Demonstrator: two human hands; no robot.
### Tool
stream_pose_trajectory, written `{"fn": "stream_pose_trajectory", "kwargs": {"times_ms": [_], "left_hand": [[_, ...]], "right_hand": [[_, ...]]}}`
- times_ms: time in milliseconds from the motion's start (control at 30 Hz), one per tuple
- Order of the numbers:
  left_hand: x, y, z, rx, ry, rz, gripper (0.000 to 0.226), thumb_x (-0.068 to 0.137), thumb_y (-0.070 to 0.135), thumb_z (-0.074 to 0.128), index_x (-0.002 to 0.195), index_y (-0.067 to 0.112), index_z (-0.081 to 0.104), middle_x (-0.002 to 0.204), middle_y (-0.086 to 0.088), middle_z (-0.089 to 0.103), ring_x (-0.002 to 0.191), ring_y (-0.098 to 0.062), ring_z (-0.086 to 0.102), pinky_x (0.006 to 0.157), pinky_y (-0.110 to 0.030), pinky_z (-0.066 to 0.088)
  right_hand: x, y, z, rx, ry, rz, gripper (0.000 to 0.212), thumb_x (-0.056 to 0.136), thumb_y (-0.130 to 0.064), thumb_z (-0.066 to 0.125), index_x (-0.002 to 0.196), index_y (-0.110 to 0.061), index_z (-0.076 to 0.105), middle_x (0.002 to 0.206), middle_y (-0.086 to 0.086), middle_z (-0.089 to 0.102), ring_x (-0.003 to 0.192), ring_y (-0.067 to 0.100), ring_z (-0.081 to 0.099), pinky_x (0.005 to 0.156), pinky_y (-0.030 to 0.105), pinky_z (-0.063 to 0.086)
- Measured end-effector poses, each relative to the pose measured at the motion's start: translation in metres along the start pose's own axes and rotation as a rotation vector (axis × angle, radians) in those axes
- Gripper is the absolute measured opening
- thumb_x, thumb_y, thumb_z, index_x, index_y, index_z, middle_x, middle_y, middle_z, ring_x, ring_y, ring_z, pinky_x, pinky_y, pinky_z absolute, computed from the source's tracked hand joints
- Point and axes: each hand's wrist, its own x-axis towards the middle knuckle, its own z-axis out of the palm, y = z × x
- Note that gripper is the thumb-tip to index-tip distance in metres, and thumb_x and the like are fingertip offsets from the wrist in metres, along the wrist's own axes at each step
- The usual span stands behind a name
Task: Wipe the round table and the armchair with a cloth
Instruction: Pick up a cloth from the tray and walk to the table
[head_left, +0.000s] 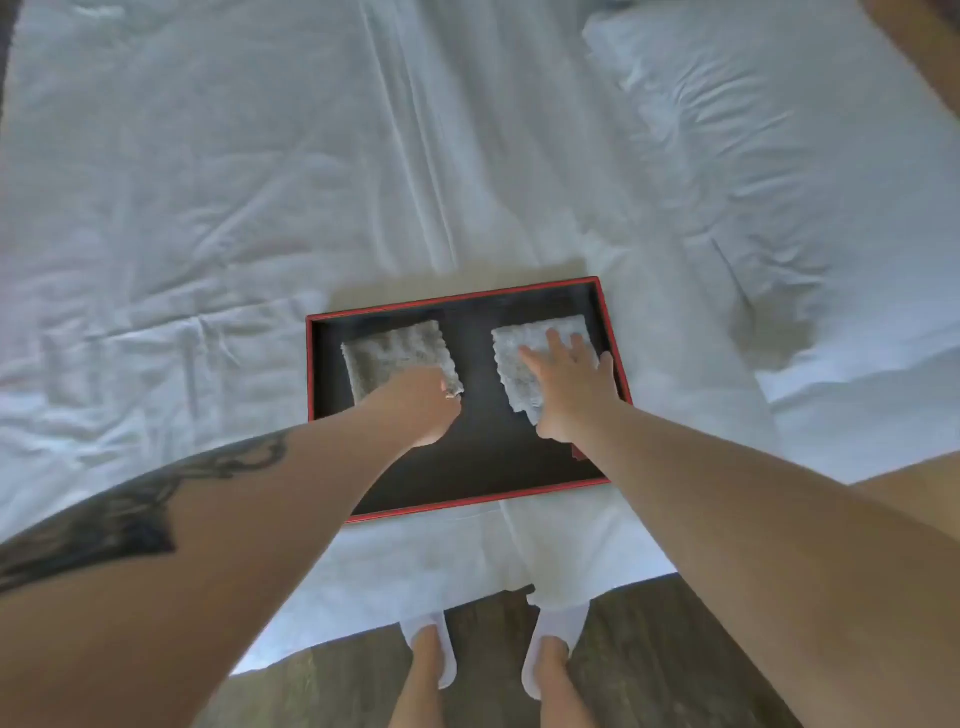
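Head view shows the left hand (427, 402) pinching one cloth (397, 358) while the right hand (569, 387) lies flat, fingers straight, on another cloth (524, 358) in a tray (467, 299) on the bed (208, 208).

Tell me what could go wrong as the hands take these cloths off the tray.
1. The tray sits on soft, wrinkled bedding near the bed edge; pulling or pressing unevenly could tip or slide it.
2. The left hand pinches only a corner of the left cloth, so it may unfold or slip.
3. The right hand lies flat on the right cloth without gripping; it could just drag it across the tray.
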Motion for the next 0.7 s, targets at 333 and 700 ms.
{"fn": "stream_pose_trajectory", "kwargs": {"times_ms": [333,700], "left_hand": [[-0.009,-0.059,0.031,0.020,0.041,-0.152,0.030,0.097,0.025,0.045,0.123,0.018,0.060,0.124,-0.004,0.061,0.107,-0.025,0.060,0.092,-0.035,0.050],[-0.047,-0.012,-0.020,0.110,0.023,-0.045,0.039,0.102,0.026,0.036,0.135,0.013,0.051,0.137,-0.005,0.053,0.117,-0.026,0.054,0.090,-0.032,0.044]], "right_hand": [[-0.020,0.005,0.062,0.034,0.259,-0.039,0.062,0.081,-0.015,0.070,0.137,-0.022,0.044,0.126,-0.002,0.056,0.113,0.023,0.053,0.099,0.036,0.037],[-0.060,-0.011,-0.037,-0.007,-0.071,0.014,0.010,0.083,-0.028,0.047,0.075,-0.022,0.045,0.070,-0.005,0.051,0.056,0.014,0.046,0.053,0.024,0.032]]}}
